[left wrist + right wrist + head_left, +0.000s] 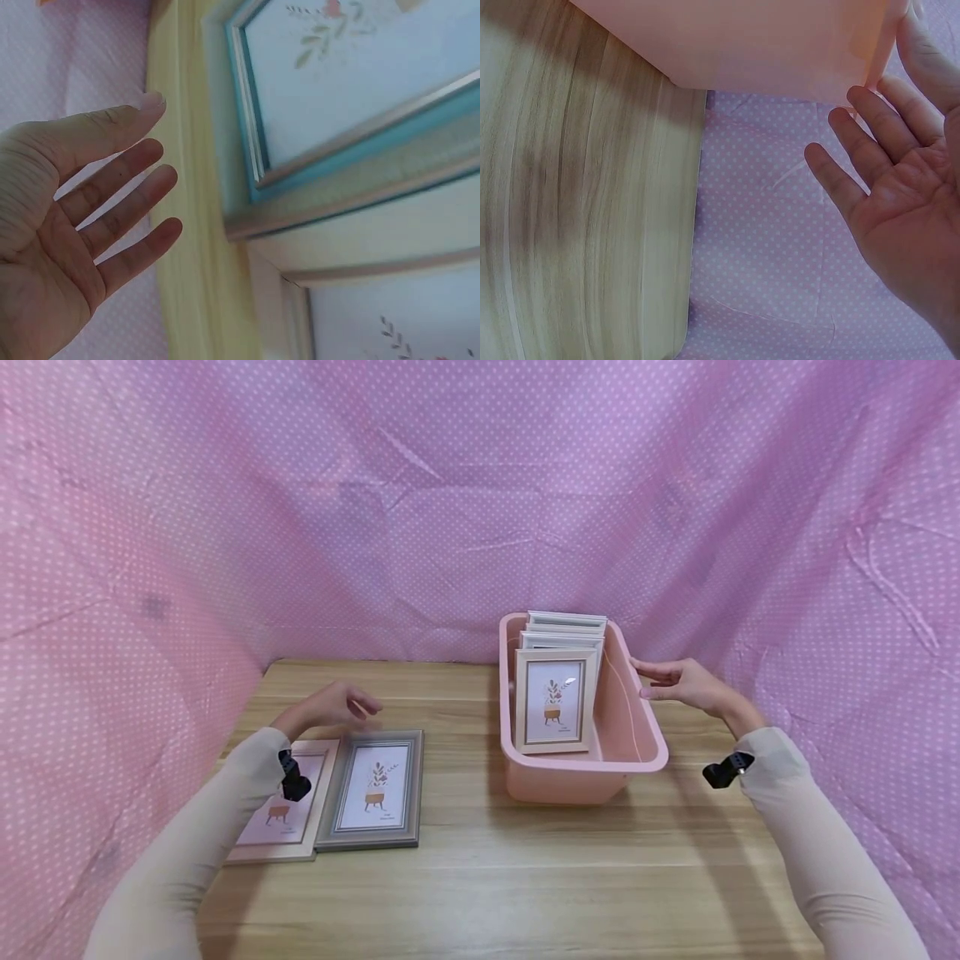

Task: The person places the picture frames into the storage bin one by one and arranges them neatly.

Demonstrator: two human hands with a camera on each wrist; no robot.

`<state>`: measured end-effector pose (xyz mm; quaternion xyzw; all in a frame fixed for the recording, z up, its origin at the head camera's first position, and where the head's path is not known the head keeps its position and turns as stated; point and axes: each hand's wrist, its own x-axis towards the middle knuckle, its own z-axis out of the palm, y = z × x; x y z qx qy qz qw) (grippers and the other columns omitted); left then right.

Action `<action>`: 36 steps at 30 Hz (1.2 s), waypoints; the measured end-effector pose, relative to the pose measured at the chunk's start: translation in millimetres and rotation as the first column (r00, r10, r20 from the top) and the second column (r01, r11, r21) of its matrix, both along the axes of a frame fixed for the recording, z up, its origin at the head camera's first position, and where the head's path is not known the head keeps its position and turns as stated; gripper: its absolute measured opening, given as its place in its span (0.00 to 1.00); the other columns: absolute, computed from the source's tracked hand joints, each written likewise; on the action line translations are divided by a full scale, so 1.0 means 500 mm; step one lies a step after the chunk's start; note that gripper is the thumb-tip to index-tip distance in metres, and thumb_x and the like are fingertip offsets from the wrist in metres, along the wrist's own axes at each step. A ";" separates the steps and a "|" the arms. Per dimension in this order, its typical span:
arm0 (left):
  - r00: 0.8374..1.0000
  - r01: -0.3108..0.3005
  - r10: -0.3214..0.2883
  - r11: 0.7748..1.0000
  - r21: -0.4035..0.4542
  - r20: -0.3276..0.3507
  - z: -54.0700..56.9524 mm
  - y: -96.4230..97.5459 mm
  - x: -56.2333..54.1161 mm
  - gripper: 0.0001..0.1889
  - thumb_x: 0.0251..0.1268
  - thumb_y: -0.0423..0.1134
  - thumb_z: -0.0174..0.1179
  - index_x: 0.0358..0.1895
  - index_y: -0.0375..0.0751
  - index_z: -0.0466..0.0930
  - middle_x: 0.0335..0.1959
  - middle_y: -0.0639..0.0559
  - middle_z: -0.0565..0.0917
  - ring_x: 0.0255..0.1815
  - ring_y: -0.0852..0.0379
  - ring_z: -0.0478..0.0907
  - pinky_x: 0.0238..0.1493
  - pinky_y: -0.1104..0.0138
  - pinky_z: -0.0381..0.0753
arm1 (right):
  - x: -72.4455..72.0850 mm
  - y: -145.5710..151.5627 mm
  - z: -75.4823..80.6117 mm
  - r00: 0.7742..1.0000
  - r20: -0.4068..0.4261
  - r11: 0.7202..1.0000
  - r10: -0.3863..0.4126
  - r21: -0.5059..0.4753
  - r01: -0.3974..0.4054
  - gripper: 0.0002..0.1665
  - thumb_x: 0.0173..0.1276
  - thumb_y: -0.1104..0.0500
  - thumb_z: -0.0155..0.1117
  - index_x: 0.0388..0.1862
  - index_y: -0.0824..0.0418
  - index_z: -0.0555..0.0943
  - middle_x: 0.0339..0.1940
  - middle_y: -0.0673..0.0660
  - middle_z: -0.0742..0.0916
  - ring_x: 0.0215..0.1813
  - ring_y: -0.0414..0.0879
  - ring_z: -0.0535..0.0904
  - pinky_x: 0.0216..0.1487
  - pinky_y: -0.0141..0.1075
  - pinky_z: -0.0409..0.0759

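Note:
My left hand point(335, 706) hovers just beyond two picture frames lying flat on the left of the table. Its fingers point(131, 176) are loosely extended and hold nothing. A grey picture frame point(412, 793) lies beside a cream picture frame point(324, 810), which the left sleeve and wrist camera partly cover. With straight fingers, my right hand point(686, 683) touches the right rim of a pink plastic bin point(510, 767). Inside the bin several picture frames stand upright, leaning back to front; a cream-edged picture frame point(555, 747) with a plant print is foremost. Those behind it are mostly hidden.
The wooden table point(480, 877) carries the bin at right of centre. Pink dotted cloth point(465, 527) hangs behind and along both sides. A black camera point(727, 771) is strapped to the right wrist, another black camera point(295, 781) to the left.

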<state>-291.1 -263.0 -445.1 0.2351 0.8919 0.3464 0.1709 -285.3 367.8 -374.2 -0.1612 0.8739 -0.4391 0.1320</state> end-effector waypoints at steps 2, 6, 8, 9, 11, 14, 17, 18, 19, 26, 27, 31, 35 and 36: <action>1.000 -0.020 0.020 1.000 -0.007 0.004 -0.006 -0.009 0.003 0.21 0.60 0.27 0.70 0.57 0.27 0.82 0.56 0.29 0.84 0.52 0.34 0.85 0.52 0.56 0.89 | 0.000 0.000 0.001 1.000 -0.004 1.000 0.006 -0.003 -0.006 0.38 0.69 0.61 0.71 0.74 0.68 0.68 0.73 0.64 0.70 0.61 0.20 0.73 0.57 0.18 0.78; 0.999 -0.044 0.044 0.999 -0.001 0.005 -0.019 -0.029 0.005 0.21 0.58 0.27 0.71 0.56 0.27 0.83 0.55 0.30 0.85 0.51 0.36 0.85 0.51 0.56 0.89 | -0.001 0.000 0.003 1.000 -0.020 1.000 0.012 0.010 -0.012 0.37 0.69 0.60 0.71 0.74 0.67 0.69 0.73 0.62 0.70 0.61 0.20 0.72 0.57 0.18 0.78; 0.998 -0.057 0.057 0.998 0.002 0.014 -0.025 -0.039 0.005 0.21 0.58 0.27 0.71 0.56 0.27 0.83 0.54 0.30 0.85 0.51 0.37 0.85 0.51 0.55 0.89 | -0.002 0.000 0.005 1.000 -0.026 1.000 0.011 0.022 -0.010 0.37 0.69 0.60 0.71 0.74 0.66 0.69 0.73 0.62 0.70 0.62 0.21 0.72 0.57 0.18 0.78; 0.998 -0.066 0.066 0.998 0.004 0.023 -0.028 -0.042 0.005 0.21 0.58 0.27 0.71 0.56 0.27 0.83 0.54 0.30 0.85 0.51 0.37 0.86 0.51 0.55 0.89 | -0.002 0.000 0.006 1.000 -0.026 1.000 0.009 0.025 -0.009 0.37 0.69 0.60 0.71 0.74 0.66 0.69 0.73 0.62 0.71 0.62 0.22 0.72 0.56 0.18 0.78; 0.997 -0.071 0.071 0.997 0.004 0.034 -0.034 -0.050 0.005 0.21 0.57 0.27 0.71 0.56 0.26 0.83 0.54 0.29 0.85 0.51 0.38 0.86 0.52 0.55 0.89 | -0.002 0.000 0.008 1.000 -0.022 1.000 0.005 0.026 -0.004 0.37 0.69 0.60 0.71 0.74 0.66 0.69 0.73 0.62 0.70 0.64 0.24 0.73 0.56 0.18 0.78; 0.995 -0.084 0.084 0.996 0.000 0.059 -0.040 -0.057 0.004 0.22 0.57 0.29 0.73 0.56 0.27 0.83 0.53 0.31 0.86 0.51 0.40 0.86 0.52 0.56 0.88 | -0.001 -0.001 0.009 1.000 -0.010 1.000 0.000 0.010 0.000 0.37 0.69 0.60 0.70 0.74 0.67 0.68 0.74 0.63 0.70 0.64 0.25 0.73 0.56 0.19 0.79; 0.993 -0.089 0.090 0.996 -0.015 0.071 -0.047 -0.060 0.004 0.21 0.57 0.32 0.74 0.54 0.29 0.85 0.52 0.34 0.87 0.50 0.43 0.86 0.53 0.57 0.88 | -0.001 0.000 0.008 1.000 0.002 1.000 -0.005 0.001 0.005 0.38 0.69 0.60 0.70 0.74 0.67 0.68 0.74 0.64 0.70 0.62 0.22 0.73 0.56 0.19 0.79; 0.992 -0.095 0.096 0.995 -0.018 0.075 -0.051 -0.059 0.004 0.20 0.57 0.32 0.74 0.54 0.31 0.85 0.51 0.36 0.88 0.50 0.44 0.86 0.53 0.57 0.88 | 0.000 0.001 0.007 1.000 0.004 1.000 -0.006 -0.002 0.006 0.38 0.69 0.60 0.71 0.74 0.67 0.68 0.74 0.64 0.70 0.61 0.21 0.73 0.56 0.19 0.79; 0.992 -0.095 0.096 0.995 -0.018 0.076 -0.054 -0.059 0.005 0.20 0.57 0.32 0.74 0.53 0.31 0.86 0.51 0.36 0.88 0.50 0.45 0.86 0.54 0.57 0.87 | 0.000 0.001 0.006 1.000 0.004 1.000 -0.008 -0.001 0.008 0.38 0.69 0.60 0.71 0.74 0.67 0.68 0.74 0.63 0.70 0.61 0.19 0.73 0.56 0.19 0.79; 0.990 -0.112 0.116 0.993 -0.047 0.085 -0.080 -0.054 0.007 0.17 0.56 0.36 0.76 0.50 0.38 0.89 0.48 0.43 0.90 0.49 0.52 0.85 0.55 0.56 0.85 | 0.004 0.001 0.000 1.000 0.005 1.000 0.004 -0.015 -0.004 0.38 0.69 0.61 0.71 0.74 0.67 0.68 0.73 0.63 0.70 0.60 0.19 0.72 0.56 0.19 0.79; 0.989 -0.116 0.121 0.992 -0.053 0.088 -0.082 -0.053 0.006 0.18 0.55 0.37 0.77 0.50 0.39 0.89 0.48 0.44 0.90 0.48 0.53 0.84 0.55 0.57 0.84 | 0.004 0.001 -0.001 1.000 0.002 1.000 0.006 -0.017 -0.006 0.38 0.69 0.61 0.71 0.74 0.67 0.68 0.73 0.63 0.70 0.60 0.19 0.72 0.56 0.19 0.79; 0.988 -0.112 0.118 0.992 -0.058 0.103 -0.085 -0.048 0.004 0.20 0.54 0.40 0.78 0.50 0.39 0.89 0.47 0.44 0.90 0.47 0.55 0.84 0.53 0.61 0.82 | 0.004 -0.001 0.001 1.000 -0.005 1.000 0.006 -0.004 -0.006 0.38 0.69 0.61 0.71 0.74 0.67 0.69 0.73 0.63 0.70 0.60 0.18 0.72 0.56 0.18 0.79; 0.986 -0.114 0.119 0.992 -0.048 0.118 -0.084 -0.044 0.003 0.19 0.52 0.38 0.78 0.49 0.38 0.89 0.46 0.44 0.91 0.44 0.57 0.83 0.50 0.65 0.81 | 0.003 -0.003 0.005 1.000 -0.005 1.000 0.001 0.005 -0.001 0.37 0.69 0.61 0.71 0.74 0.66 0.69 0.73 0.62 0.70 0.61 0.20 0.72 0.56 0.18 0.78; 0.985 -0.117 0.122 0.992 -0.043 0.123 -0.084 -0.044 0.002 0.19 0.52 0.37 0.78 0.49 0.38 0.89 0.45 0.44 0.91 0.44 0.57 0.83 0.50 0.66 0.81 | 0.003 -0.004 0.006 1.000 -0.004 1.000 0.001 0.004 -0.001 0.38 0.69 0.61 0.71 0.74 0.66 0.69 0.74 0.62 0.70 0.62 0.20 0.72 0.56 0.18 0.78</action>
